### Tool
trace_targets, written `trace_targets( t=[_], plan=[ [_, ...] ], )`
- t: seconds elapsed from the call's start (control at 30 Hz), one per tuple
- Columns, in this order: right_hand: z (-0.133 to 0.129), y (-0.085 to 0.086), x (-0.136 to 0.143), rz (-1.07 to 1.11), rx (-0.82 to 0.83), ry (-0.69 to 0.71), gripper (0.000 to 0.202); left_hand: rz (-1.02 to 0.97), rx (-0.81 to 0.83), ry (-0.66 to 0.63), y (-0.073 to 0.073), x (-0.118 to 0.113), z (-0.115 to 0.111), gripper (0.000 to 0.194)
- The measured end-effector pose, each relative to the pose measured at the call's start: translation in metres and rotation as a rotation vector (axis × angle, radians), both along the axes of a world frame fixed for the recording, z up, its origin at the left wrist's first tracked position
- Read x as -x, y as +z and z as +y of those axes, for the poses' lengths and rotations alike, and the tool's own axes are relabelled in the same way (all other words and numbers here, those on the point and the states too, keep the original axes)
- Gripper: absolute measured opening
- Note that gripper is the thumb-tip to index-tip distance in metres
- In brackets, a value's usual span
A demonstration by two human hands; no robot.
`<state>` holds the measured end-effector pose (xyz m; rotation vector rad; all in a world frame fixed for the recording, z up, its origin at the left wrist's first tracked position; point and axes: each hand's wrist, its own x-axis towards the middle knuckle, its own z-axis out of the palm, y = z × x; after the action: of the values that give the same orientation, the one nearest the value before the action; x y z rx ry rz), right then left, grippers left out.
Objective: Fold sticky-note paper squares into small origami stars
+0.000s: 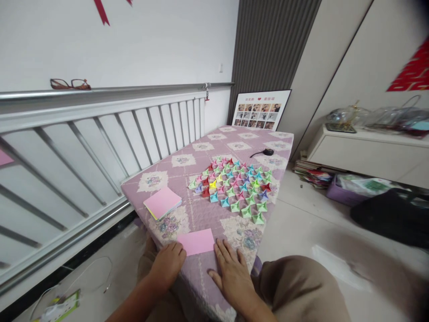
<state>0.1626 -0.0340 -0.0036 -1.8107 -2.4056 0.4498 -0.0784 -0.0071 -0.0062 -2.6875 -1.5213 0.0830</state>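
A pink sheet of paper (196, 242), looking folded to a rectangle, lies on the near end of the cloth-covered table (201, 277). My left hand (168, 264) is at its left edge, fingers bent close together and pressing on the paper's corner. Beside the right edge, my right hand (233, 273) lies flat with the thumb apart, fingertips touching or nearly touching the paper. A stack of coloured paper (163, 202), pink on top, sits farther left. Beyond it, many small folded paper pieces (234, 183) in green, blue, red, pink, yellow and purple stand in rows.
A black object with a short tail (268, 152) rests on the far part of the table. A white radiator (134, 129) runs along the left, with glasses (70, 84) on the pipe above. A photo board (259, 109) leans behind the table. On the right are a low cabinet (368, 150), a purple bin (345, 191) and a black bag (390, 217).
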Motion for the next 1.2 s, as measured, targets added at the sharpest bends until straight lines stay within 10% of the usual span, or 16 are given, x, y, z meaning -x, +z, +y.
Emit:
trace_targets(
  t=[0.77,1.2],
  plan=[
    [-0.002,-0.001,-0.002,0.033,-0.026,-0.008,0.067,-0.055,-0.003,0.03,-0.006,0.007,0.005,0.017],
    [-0.003,-0.018,0.011,0.271,-0.581,0.073,0.022,-0.25,-0.073,0.106,-0.003,-0.046,-0.026,0.014]
  ],
)
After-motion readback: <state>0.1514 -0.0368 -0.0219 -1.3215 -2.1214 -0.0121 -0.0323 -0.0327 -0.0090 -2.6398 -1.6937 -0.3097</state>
